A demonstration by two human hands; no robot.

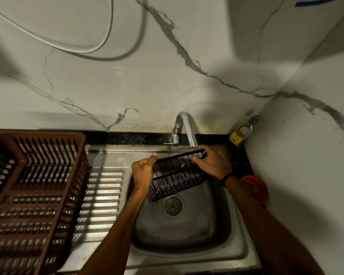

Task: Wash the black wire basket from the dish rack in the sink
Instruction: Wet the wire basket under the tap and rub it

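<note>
Head view shows the black wire basket (177, 176) out of the brown dish rack (34, 185) and held over the bowl of the steel sink (187, 233), clear of the bottom, with its lower corner just above the drain (172, 205) and its far rim directly beneath the spout of the tap (187, 129). The person holds it tilted, at both ends: the left hand (144, 172) grips the left end with curled fingers and the thumb raised, and the right hand (213, 165) is closed round the right end of the upper rim, close under the spout. The dish rack stands on the ribbed draining board (102, 205) to the left, well apart from the basket. A bottle with a yellow label (239, 133) stands in the back corner of the counter (127, 138), and an orange round object (253, 187) lies at the right edge of the sink. Whether water is flowing cannot be told with certainty; only a faint streak shows at the spout. Step in hand, by judgement: the rinse stage, basket positioned under the tap. The next move calls for turning the basket under the spout so that every wire face is wetted, with a firm two-handed hold, since wet wire is likely to slip; no sponge or cloth is visible, so one hand would have to rub the wires directly
</note>
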